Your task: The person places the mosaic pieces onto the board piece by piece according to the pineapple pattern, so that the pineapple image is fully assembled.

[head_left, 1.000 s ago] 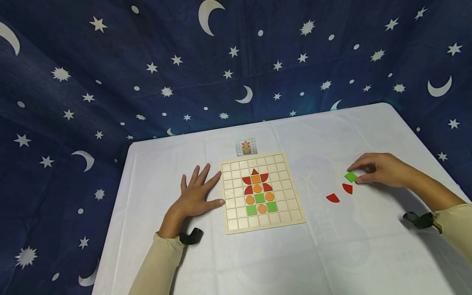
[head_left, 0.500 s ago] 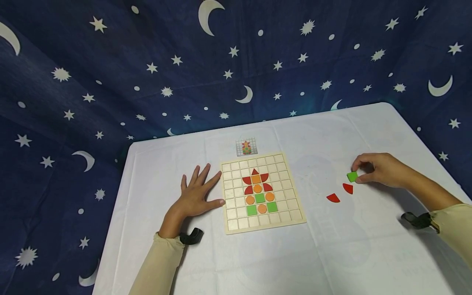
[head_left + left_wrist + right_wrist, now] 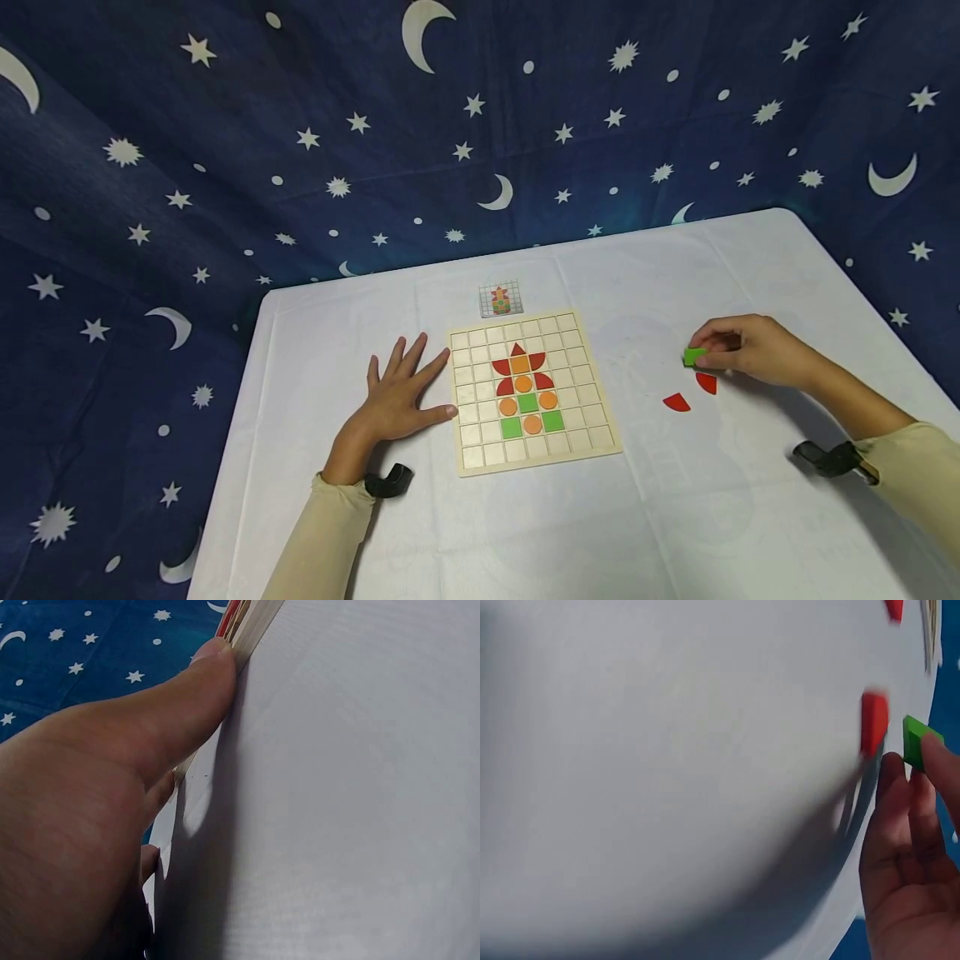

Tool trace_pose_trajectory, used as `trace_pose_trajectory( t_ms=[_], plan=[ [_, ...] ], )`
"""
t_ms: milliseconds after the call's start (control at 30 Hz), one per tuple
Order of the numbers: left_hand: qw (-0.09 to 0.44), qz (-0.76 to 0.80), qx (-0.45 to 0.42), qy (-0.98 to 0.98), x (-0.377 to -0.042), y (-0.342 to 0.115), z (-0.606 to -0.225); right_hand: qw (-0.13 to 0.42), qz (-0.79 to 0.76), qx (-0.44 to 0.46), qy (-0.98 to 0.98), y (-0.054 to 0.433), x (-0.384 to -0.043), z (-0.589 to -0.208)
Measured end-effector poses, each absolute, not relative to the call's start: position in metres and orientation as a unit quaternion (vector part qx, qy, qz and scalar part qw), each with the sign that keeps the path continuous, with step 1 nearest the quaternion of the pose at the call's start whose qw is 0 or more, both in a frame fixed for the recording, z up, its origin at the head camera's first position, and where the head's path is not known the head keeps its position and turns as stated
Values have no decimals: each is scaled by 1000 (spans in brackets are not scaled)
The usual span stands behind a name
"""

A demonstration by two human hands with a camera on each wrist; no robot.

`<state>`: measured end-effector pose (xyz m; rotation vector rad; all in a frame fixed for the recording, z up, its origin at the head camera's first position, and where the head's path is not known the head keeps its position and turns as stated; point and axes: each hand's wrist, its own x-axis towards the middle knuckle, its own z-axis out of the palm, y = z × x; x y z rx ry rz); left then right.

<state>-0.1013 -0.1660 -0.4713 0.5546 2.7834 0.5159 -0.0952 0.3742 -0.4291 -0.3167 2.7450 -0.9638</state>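
My right hand point(image 3: 750, 348) pinches a green square tile point(image 3: 693, 357) between thumb and fingers, to the right of the board. In the right wrist view the green tile point(image 3: 913, 741) is held up at the fingertips. Two red quarter-circle tiles point(image 3: 677, 402) lie on the table just below that hand. My left hand point(image 3: 397, 396) lies with fingers spread, its thumb and index finger touching the left edge of the wooden grid board point(image 3: 592, 425). On the board, red, orange and green tiles point(image 3: 528, 403) form a figure. The left wrist view shows the thumb point(image 3: 180, 705) at the board's edge.
A small pattern card point(image 3: 501, 298) with a similar coloured figure lies behind the board. A white cloth covers the table point(image 3: 360, 533). Beyond its back and left edges hangs a dark blue curtain point(image 3: 420, 167) with stars and moons.
My right hand has moved left toward the board, carrying the green tile, which has turned in the fingers. The left hand and the tiles on the board stay as they were.
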Motion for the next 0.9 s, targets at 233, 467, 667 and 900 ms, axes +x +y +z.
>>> trace_pose_trajectory(
  t_ms=[233,467,667,900],
  plan=[
    [128,176,190,957,-102,-166,-471,158,-369,-100,910,335,-92,-425],
    [129,170,192,958,-102,-167,-473,206,-434,-112,870,294,-87,-429],
    [128,178,193,956,-102,-167,-473,224,-454,-130,853,261,-81,-431],
    [123,178,197,956,-101,-166,-472,230,-452,-153,848,230,-74,-441]
  ],
)
